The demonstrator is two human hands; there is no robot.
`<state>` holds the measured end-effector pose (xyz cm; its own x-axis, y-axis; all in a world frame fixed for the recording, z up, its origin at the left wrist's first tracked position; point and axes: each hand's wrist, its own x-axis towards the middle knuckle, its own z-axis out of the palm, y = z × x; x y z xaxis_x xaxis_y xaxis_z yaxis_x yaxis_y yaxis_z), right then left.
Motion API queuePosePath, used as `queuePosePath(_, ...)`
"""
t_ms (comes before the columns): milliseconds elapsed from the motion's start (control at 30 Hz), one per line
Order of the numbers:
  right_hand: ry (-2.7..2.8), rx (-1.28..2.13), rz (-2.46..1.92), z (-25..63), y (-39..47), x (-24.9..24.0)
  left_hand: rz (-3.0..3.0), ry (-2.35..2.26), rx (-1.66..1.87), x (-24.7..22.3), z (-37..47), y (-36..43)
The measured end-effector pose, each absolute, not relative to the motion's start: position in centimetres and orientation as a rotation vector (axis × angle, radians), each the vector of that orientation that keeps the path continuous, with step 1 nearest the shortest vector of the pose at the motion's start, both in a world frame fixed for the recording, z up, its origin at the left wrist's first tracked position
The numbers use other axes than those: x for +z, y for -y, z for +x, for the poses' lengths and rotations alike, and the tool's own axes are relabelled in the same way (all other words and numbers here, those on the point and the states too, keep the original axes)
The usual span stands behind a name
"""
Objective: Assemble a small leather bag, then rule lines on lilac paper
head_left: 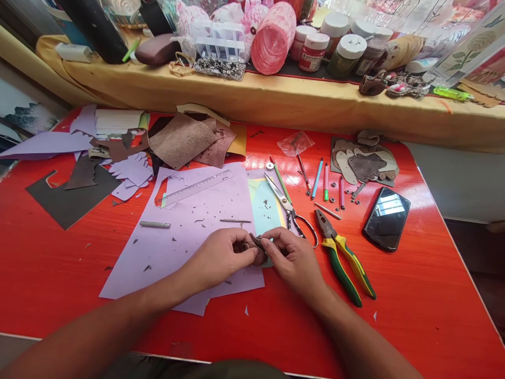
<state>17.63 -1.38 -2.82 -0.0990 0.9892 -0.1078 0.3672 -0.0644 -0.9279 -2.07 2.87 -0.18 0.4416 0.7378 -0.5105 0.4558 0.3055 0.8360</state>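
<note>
A small brown leather piece is pinched between both hands over the right edge of a purple sheet. My left hand has its thumb and fingers closed on the piece's left side. On its upper right side, my right hand grips it with thumb and forefinger. Fingers cover much of the piece, so its full shape is hidden. Scissors lie just beyond my right hand, and yellow-green pliers rest to its right. A metal tool lies on the sheet, beyond the hands.
On the red table are a phone, pens, leather cutouts and a ruler. Leather scraps lie at the back left. A shelf behind holds paint jars.
</note>
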Motion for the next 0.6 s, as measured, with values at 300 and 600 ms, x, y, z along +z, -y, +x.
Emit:
queuePosePath(300, 1.567, 1.158, -1.482, 17.7, 1.4, -2.7, 1.370, -1.195, 0.420, 0.0, -2.0, -3.2)
queuePosePath(600, 1.590, 1.080, -1.443, 17.8, 1.2, -2.6, 1.165, -1.107, 0.363, 0.4, -1.9, -4.0)
